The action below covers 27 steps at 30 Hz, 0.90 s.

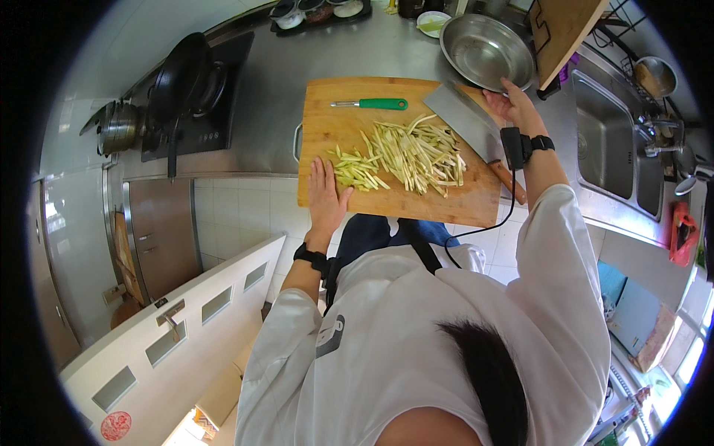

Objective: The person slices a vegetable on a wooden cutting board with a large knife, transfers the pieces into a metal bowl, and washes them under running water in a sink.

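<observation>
My left hand lies on the front left corner of a wooden cutting board, its thumb apart from the fingers. Beside those fingers is a small pile of pale green vegetable strips. A larger heap of longer, paler strips covers the board's middle. At the upper right, my right hand grips the near rim of a stainless steel basin; the basin looks empty. A cleaver with a wooden handle rests along the board's right side, partly under my right forearm. A green-handled peeler lies behind the strips.
The sink and its faucet are on the right. A wok and a steel pot stand around the cooktop at left. Behind are a small plate and seasoning jars. A black cable hangs from my right wrist.
</observation>
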{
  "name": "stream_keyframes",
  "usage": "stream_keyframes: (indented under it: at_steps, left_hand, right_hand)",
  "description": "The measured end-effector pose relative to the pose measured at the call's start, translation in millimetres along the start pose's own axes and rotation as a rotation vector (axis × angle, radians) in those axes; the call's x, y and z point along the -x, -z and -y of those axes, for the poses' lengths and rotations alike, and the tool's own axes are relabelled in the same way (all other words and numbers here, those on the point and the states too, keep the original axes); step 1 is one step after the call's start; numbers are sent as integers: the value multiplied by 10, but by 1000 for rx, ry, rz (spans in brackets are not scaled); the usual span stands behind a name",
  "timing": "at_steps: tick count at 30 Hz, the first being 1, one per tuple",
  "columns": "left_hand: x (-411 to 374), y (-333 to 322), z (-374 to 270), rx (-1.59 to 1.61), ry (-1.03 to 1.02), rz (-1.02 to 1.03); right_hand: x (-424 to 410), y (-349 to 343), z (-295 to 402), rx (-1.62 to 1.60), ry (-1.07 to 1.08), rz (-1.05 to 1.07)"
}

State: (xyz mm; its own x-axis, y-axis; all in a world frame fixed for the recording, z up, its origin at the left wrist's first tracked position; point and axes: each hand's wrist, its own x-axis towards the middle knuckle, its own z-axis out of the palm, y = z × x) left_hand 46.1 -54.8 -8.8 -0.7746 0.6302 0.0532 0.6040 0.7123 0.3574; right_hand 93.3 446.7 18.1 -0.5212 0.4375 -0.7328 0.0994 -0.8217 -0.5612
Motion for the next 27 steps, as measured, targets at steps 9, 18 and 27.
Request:
stream_keyframes:
  at_steps: [9,18,27]
  left_hand:
    - [106,6,-31,3,7,-17]
    - [-239,-29,-28,150,-129,-81]
    - [-436,-100,-69,281,-390,-110]
  right_hand:
    - [110,-19,95,-50,-15,77]
    - [1782,81,-641,58,238,54]
    - [3197,1035,-2223,-254,311,-264]
